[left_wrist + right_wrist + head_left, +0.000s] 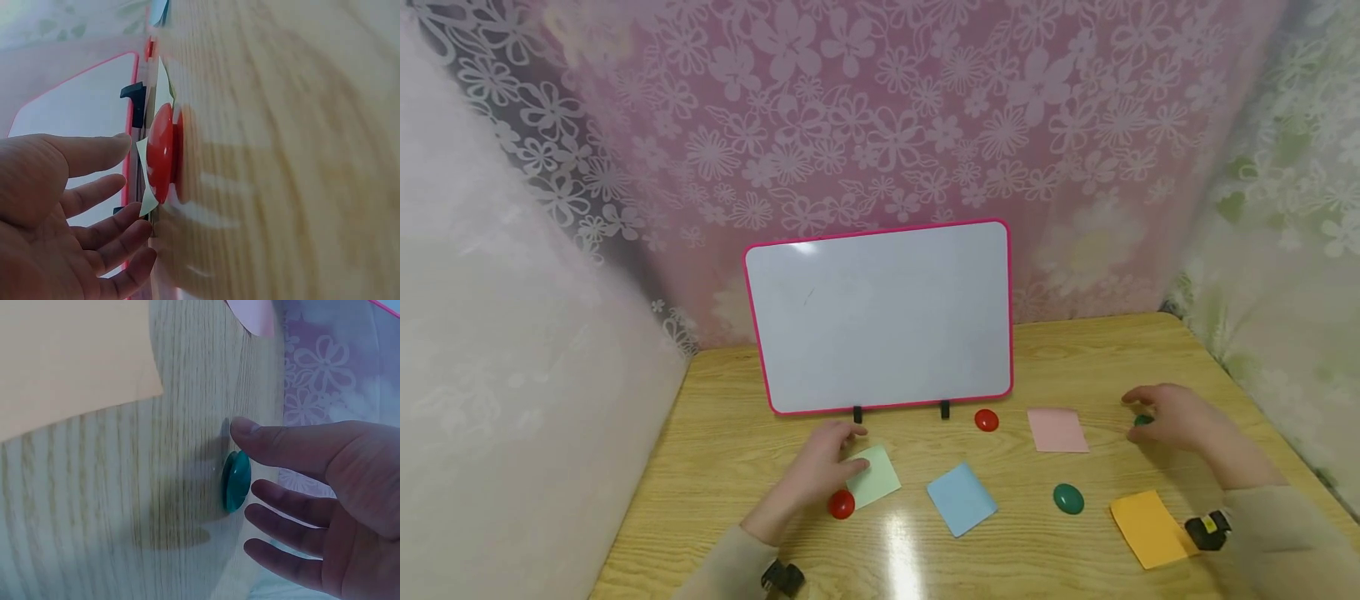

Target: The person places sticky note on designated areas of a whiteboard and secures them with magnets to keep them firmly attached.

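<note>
My left hand hovers over the pale green paper note, fingers spread and relaxed. Beside the wrist a round red magnet lies at the note's lower left corner; the left wrist view has this red magnet standing out from the table in front of the note, with no finger on it. At the right, my right hand reaches over a green magnet, partly hidden by the fingers. In the right wrist view the green magnet lies on the table between thumb and loosely bent fingers, not gripped.
A pink-framed whiteboard stands at the back on black feet. Another red magnet, a pink note, a blue note, another green magnet and an orange note lie on the wooden table. Floral curtains surround it.
</note>
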{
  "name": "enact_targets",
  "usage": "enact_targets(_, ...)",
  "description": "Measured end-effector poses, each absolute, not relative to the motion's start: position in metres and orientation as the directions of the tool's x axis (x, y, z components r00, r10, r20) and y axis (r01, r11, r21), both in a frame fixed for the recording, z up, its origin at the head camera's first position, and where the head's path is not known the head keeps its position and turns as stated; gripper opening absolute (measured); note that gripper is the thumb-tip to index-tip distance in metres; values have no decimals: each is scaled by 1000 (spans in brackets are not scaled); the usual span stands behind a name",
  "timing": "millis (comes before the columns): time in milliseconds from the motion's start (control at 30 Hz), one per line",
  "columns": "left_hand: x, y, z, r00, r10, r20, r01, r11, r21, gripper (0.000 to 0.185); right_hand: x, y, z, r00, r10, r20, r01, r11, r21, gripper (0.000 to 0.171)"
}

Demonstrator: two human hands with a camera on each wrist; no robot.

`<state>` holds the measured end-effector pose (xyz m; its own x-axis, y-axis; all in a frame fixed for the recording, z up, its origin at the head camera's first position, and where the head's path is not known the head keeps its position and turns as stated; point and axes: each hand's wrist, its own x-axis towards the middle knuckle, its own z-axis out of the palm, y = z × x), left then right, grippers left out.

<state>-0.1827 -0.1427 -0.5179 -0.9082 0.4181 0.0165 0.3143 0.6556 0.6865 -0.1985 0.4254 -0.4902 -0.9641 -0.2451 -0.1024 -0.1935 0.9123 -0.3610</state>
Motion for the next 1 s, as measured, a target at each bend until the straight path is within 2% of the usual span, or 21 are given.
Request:
enact_targets(300, -186, -135, -521, -901, 434, 13, 345, 697, 629, 31, -194, 425, -485, -963, -232, -137, -170, 918, -360, 48)
enact_targets(1000, -199, -124, -519, -910, 414, -10, 348, 778, 523, 22, -192, 427, -487, -979, -165, -116, -110, 919, -378, 36)
